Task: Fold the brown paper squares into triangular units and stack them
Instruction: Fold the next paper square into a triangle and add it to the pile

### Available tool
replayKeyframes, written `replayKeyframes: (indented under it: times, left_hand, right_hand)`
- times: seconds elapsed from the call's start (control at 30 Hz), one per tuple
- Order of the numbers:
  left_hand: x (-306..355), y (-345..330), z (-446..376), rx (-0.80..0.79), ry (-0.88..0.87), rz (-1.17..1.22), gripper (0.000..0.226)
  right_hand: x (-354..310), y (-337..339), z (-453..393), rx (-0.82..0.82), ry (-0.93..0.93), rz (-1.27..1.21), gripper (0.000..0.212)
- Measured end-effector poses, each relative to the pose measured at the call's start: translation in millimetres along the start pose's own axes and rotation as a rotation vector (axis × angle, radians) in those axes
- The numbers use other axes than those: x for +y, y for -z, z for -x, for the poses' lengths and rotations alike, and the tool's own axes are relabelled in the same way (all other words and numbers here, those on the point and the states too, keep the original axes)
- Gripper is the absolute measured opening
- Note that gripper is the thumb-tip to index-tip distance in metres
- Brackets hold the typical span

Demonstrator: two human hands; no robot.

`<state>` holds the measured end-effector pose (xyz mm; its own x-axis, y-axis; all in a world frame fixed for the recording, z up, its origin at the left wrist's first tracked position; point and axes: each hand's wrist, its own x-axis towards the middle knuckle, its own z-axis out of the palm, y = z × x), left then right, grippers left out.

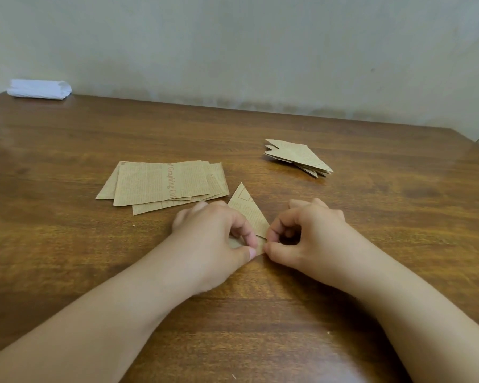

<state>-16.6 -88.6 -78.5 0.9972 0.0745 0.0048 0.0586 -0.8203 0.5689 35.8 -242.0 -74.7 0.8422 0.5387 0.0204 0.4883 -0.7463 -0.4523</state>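
At frame centre, both hands, the left hand (219, 230) and right hand (304, 230), are pinching a half-folded triangle (248, 210) on the table (371, 244), creasing its lower corner; next, probably adding it to the upper-right stack (297, 157).

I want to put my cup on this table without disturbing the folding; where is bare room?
Bare wood lies along the wall between the white bundle and the folded stack, and left of the flat sheets. It is crowded around both hands and the triangle.
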Motion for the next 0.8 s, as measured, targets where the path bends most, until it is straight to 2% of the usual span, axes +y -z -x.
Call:
replayKeyframes:
  times: [0.27, 0.63, 0.8]
  left_hand:
    - [-3.9, 5.8, 1.4, -0.072, 0.023, 0.007, 0.009]
    - [-7.8, 4.8, -1.0, -0.074, 0.016, 0.027, 0.014]
    - [-8.7, 4.4, -1.6, -0.074, 0.001, 0.033, 0.012]
  right_hand:
    - [5.7, 5.4, 0.0, -0.016, -0.039, -0.021, 0.010]
    - [11.7, 11.6, -2.4, -0.066, -0.163, -0.133, 0.012]
    - [16.0, 14.0, -1.5, -0.060, -0.077, -0.150, 0.008]
